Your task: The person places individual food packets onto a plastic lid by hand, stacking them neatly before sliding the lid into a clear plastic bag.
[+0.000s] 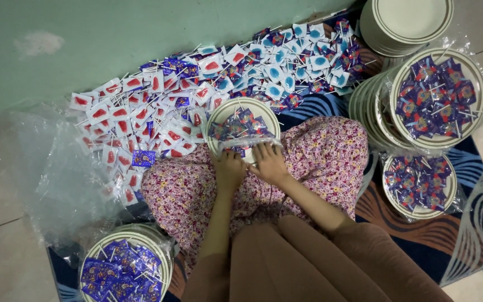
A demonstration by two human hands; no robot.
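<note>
Beyond the fingertips, against the green wall (141,33), a wide heap of wrapped lollipops (197,95) is lying on the floor: red-and-white ones to the left of the hands, blue and purple ones to the right. Right of the fingers, a stack of plates (370,112) is leaning under a filled, plastic-covered plate (440,95) of purple lollipops; another bare stack (403,22) is sitting above it, and a second wrapped plate (419,184) below it. Near the left elbow, a third filled plate (124,268) is resting on its own small stack. Left of the hands, loose clear plastic (57,173) is bunching on the tiles.

On the person's floral lap (197,190), just at the fingertips, the plate in work (243,126) is sitting, holding purple lollipops under a clear bag (245,144). The left hand (228,170) and right hand (270,163) are curling their fingers over the near rim, pinching and gathering the plastic there.

That plate is probably stiff, fairly heavy and breakable, best held by the rim from below. The film is likely thin, slippery and easily torn, so gathered folds offer the best hold. The lollipops are light and loose and could slide if the plate tilts.
</note>
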